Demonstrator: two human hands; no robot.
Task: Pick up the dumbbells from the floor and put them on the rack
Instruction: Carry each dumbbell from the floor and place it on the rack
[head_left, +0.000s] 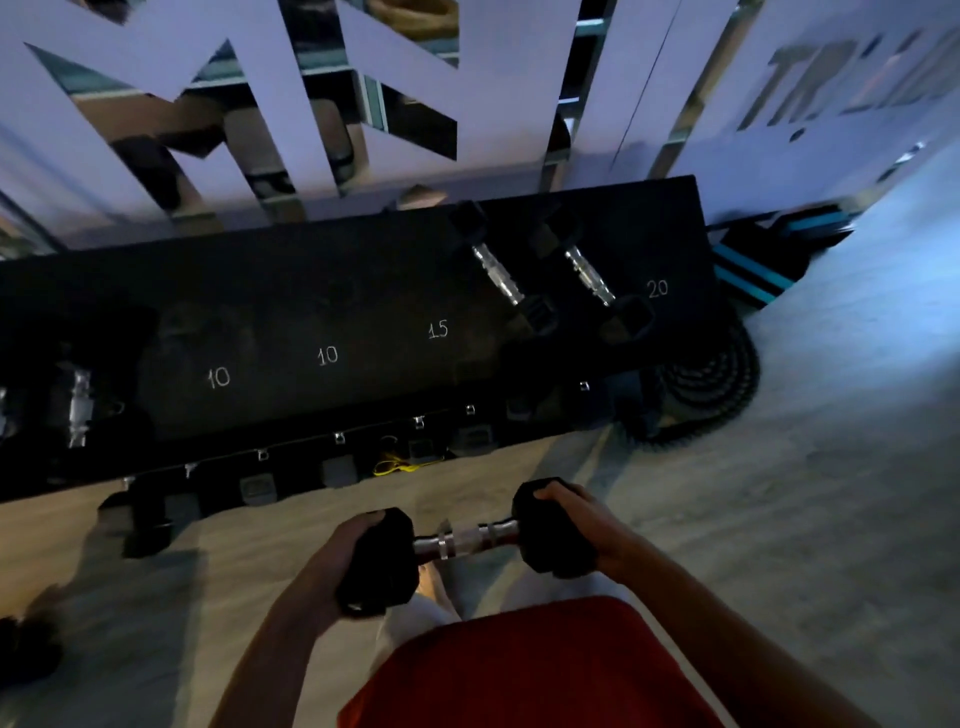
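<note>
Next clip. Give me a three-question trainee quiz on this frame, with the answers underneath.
1. True or false: the left hand and right hand each grip one head of the dumbbell.
2. Which chalk number is nearest the right end of the rack? A 10, B 15, C 20
3. Fill in: a coiled ____ lies just right of the rack.
Key: 1 true; 2 C; 3 rope.

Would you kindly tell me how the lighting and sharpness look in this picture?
Head view: dim overall, the rack nearly black; bluish light brightens the floor at right; the wall lettering is blurred; the held dumbbell is fairly sharp.
</note>
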